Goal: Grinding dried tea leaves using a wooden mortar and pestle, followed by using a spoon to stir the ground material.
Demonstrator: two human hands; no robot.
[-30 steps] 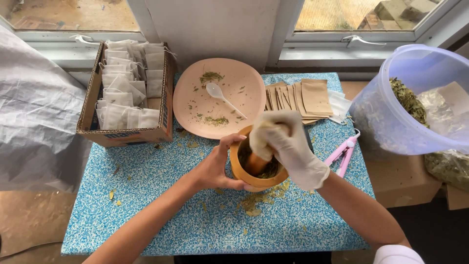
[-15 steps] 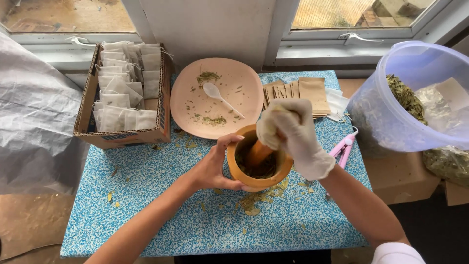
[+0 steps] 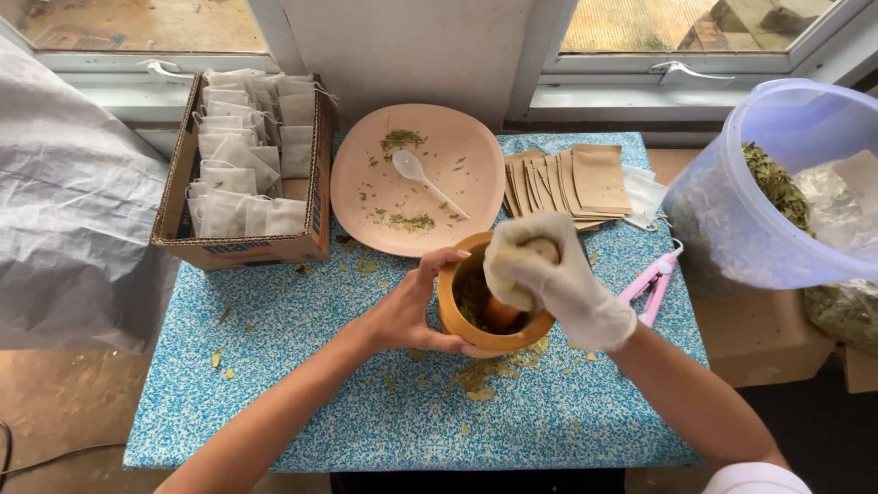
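Head view: the left hand (image 3: 407, 311), bare, wraps the near-left side of a wooden mortar (image 3: 489, 306), its grip closed on the wall and rim to hold the bowl steady. The mortar stands on the blue speckled desk (image 3: 274, 366), just in front of the pink plate (image 3: 416, 178). The right hand (image 3: 540, 274), in a pale glove, has its grip closed around the top of a wooden pestle (image 3: 501, 311), whose lower end sits down among the dried green leaves (image 3: 471, 293) inside the bowl.

On the plate lie a white plastic spoon (image 3: 425, 181) and some leaf crumbs. A cardboard box of filled tea bags (image 3: 247, 174) stands at the far left, brown paper sachets (image 3: 572, 183) fan out behind the mortar, and pink tongs (image 3: 649, 285) lie near the right wrist. A large translucent tub (image 3: 777, 183) with more leaves sits at the right. Leaf bits are scattered on the desk by the mortar.

The step in hand looks like grinding the leaves. The next stroke calls for a firm hold on the bowl and downward, turning pressure, kept inside the rim so nothing more spills.
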